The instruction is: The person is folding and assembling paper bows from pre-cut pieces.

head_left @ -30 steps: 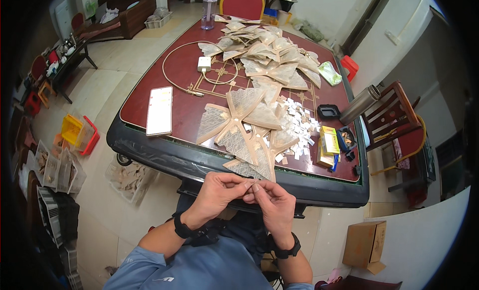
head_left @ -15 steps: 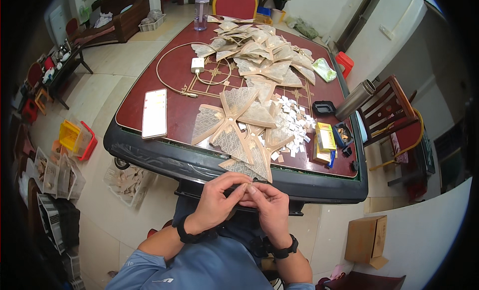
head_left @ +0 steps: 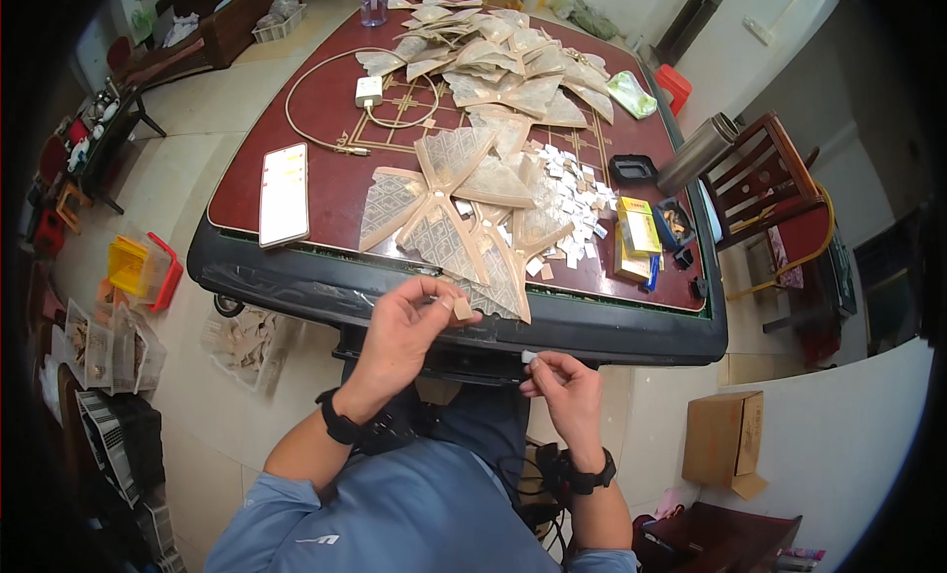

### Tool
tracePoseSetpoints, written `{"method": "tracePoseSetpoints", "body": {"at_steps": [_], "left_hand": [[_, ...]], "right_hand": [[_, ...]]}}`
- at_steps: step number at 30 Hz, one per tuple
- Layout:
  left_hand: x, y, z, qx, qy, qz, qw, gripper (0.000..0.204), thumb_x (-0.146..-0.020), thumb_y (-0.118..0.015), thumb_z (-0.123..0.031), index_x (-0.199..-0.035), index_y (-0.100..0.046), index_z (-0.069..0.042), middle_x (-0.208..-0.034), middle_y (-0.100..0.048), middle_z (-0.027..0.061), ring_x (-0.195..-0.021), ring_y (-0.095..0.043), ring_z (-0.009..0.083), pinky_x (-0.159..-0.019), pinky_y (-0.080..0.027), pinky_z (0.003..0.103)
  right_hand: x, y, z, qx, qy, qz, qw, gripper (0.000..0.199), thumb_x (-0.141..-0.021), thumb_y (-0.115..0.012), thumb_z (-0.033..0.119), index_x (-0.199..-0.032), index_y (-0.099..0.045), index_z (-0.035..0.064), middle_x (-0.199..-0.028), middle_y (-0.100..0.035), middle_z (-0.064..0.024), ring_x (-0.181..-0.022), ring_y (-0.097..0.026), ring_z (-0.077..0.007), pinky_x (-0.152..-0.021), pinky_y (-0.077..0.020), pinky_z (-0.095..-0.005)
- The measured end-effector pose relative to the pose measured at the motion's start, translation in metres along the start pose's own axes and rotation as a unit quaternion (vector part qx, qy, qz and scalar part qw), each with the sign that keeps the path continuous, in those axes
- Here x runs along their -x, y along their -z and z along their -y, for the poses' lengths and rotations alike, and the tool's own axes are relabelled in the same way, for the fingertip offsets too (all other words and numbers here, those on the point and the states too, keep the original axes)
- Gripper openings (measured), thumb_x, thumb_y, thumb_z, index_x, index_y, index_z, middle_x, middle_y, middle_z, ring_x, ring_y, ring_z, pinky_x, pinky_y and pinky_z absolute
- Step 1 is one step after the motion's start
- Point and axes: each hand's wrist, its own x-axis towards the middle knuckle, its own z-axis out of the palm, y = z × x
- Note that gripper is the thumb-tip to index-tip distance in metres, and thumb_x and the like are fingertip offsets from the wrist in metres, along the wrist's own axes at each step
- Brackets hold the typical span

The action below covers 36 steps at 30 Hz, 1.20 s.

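My left hand is at the near edge of the table, thumb and fingers pinched on a small tan square piece. Lower and to the right, my right hand pinches a small white scrap. The two hands are apart. Just beyond my left hand lies a patterned, four-winged beige piece, overlapping similar ones, one of which juts over the table's near edge. To their right is a loose heap of small white and tan squares.
More winged pieces are piled toward the far side of the red table. A phone and a charger with cable lie left. Yellow boxes, a black tray and a metal cylinder stand right.
My hands were together at the table edge and have separated. The left moved up and left with the tan square; the right moved right and slightly down with the white scrap.
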Motion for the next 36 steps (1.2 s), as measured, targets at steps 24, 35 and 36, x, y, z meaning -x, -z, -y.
{"method": "tracePoseSetpoints", "body": {"at_steps": [24, 35, 36], "left_hand": [[-0.033, 0.005, -0.05, -0.381, -0.189, 0.255, 0.869, 0.013, -0.091, -0.058, -0.008, -0.102, -0.061, -0.002, -0.124, -0.059, 0.0124, -0.112, -0.058, 0.0264, -0.093, -0.046, 0.037], [-0.096, 0.028, -0.031, -0.601, -0.177, -0.083, 0.775, 0.054, -0.083, -0.07, -0.023, -0.125, -0.05, 0.003, -0.119, -0.058, 0.0211, -0.114, -0.054, 0.0383, -0.096, -0.045, 0.042], [-0.101, 0.03, -0.024, -0.597, -0.183, -0.093, 0.776, 0.054, -0.083, -0.07, -0.023, -0.125, -0.05, 0.003, -0.119, -0.058, 0.0211, -0.114, -0.054, 0.0383, -0.096, -0.045, 0.042]], "right_hand": [[-0.04, -0.036, 0.058, -0.435, -0.122, 0.292, 0.843, 0.021, -0.094, -0.059, 0.009, -0.111, -0.06, -0.004, -0.092, -0.066, -0.0078, -0.081, -0.064, -0.0108, -0.061, -0.0582, -0.022], [-0.027, -0.023, 0.044, -0.291, 0.022, 0.11, 0.95, 0.021, -0.091, -0.063, 0.003, -0.11, -0.062, -0.006, -0.097, -0.067, -0.0138, -0.08, -0.067, -0.0172, -0.062, -0.0614, -0.0283], [-0.024, -0.023, 0.041, -0.288, 0.034, 0.114, 0.95, 0.022, -0.091, -0.064, 0.003, -0.112, -0.062, -0.0055, -0.097, -0.067, -0.0143, -0.08, -0.068, -0.0189, -0.061, -0.0619, -0.0294]]}}
